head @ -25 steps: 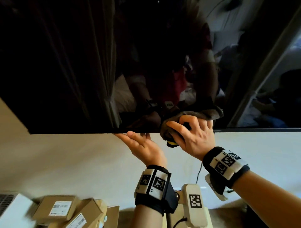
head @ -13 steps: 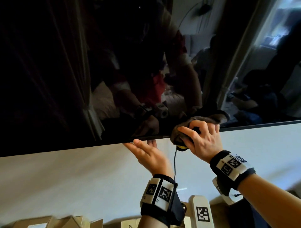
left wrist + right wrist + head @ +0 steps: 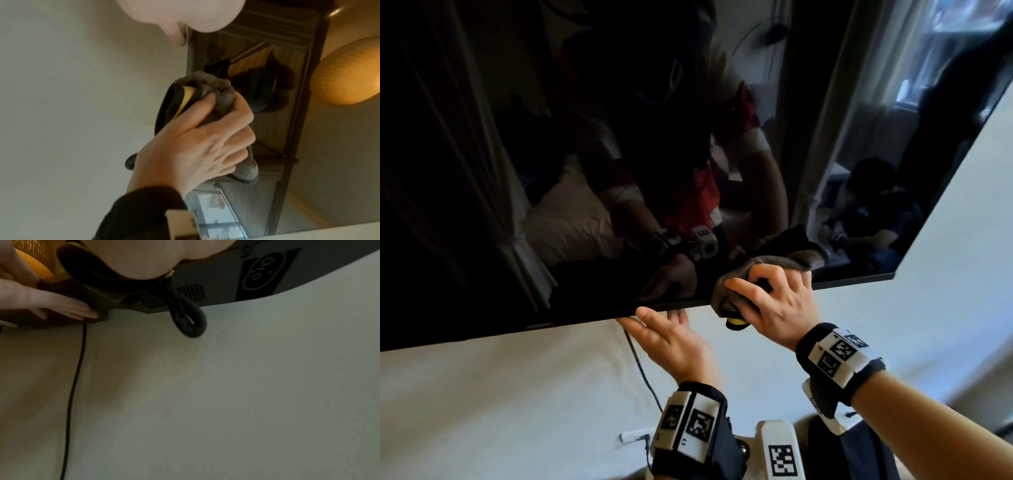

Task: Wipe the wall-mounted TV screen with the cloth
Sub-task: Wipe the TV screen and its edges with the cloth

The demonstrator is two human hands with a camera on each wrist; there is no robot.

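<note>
At the lower edge of the TV screen (image 3: 619, 154), your right hand (image 3: 774, 308) clenches the grey cloth (image 3: 791, 260), pressing it against the glass near the bottom right corner. Your left hand (image 3: 667, 339) stays flat, fingers straight under the bottom bezel. A black cable (image 3: 640, 370) hangs down the wall (image 3: 517, 411).

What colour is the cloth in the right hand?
Grey-brown cloth, with a yellow part inside the folds; clearest in the left wrist view.

left wrist (image 3: 690, 426): black band, white tag blocks | right wrist (image 3: 837, 358): same | forearms bare
</note>
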